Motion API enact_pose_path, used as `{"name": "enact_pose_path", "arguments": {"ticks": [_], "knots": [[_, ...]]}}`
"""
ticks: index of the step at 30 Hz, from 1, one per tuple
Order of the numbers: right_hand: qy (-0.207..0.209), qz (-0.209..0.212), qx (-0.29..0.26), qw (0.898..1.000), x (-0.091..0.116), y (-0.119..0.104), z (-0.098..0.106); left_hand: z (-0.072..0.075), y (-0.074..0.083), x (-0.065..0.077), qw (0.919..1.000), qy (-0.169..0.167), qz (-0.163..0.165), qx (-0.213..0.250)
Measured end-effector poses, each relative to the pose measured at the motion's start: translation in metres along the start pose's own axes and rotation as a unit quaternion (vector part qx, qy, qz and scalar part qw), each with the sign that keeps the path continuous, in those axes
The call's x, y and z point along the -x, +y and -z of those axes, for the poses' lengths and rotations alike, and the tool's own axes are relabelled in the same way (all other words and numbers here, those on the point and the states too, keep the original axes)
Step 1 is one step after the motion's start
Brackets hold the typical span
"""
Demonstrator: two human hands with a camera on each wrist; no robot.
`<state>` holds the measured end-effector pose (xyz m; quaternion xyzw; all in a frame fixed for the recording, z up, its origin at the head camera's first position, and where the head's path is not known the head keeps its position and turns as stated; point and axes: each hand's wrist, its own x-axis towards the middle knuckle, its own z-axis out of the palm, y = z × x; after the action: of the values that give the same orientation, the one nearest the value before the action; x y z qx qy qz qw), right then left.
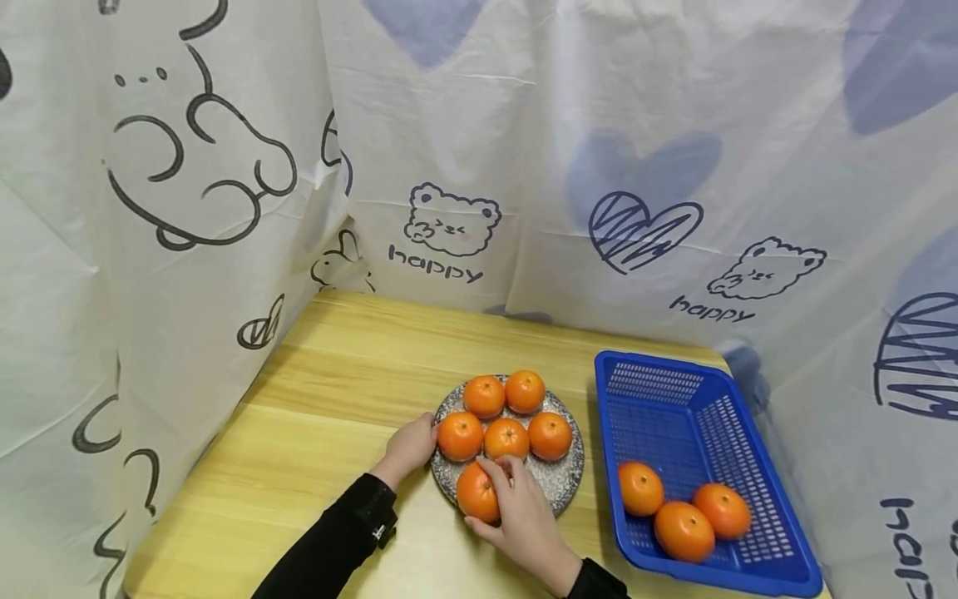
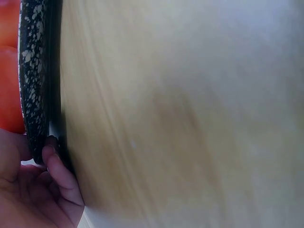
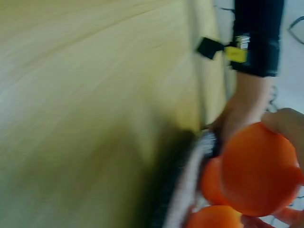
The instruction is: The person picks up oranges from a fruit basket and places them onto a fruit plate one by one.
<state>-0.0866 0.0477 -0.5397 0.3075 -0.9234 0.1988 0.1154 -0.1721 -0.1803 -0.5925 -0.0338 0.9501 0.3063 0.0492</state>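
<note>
A speckled grey plate lies on the table with several oranges on it, one of them an orange at its right side. My left hand grips the plate's left rim; in the left wrist view its fingers reach under the dark speckled edge. With the thumb and fingers of my right hand I hold another orange over the near part of the plate. The right wrist view shows this held orange close up, in front of the oranges on the plate.
To the right of the plate stands a blue plastic basket with perforated walls. Three oranges lie in its near end. A printed white cloth hangs behind the wooden table and along both sides.
</note>
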Motion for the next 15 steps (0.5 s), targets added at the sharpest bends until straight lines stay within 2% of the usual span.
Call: {"name": "enact_pose_path", "arguments": {"ticks": [7, 15], "knots": [[0.045, 0.005, 0.040, 0.998, 0.002, 0.008, -0.020, 0.001, 0.002, 0.000, 1.0000, -0.001, 0.000, -0.002], [0.086, 0.026, 0.042, 0.995, 0.005, 0.014, -0.034, 0.000, 0.001, 0.000, 1.0000, 0.001, 0.001, -0.006]]}}
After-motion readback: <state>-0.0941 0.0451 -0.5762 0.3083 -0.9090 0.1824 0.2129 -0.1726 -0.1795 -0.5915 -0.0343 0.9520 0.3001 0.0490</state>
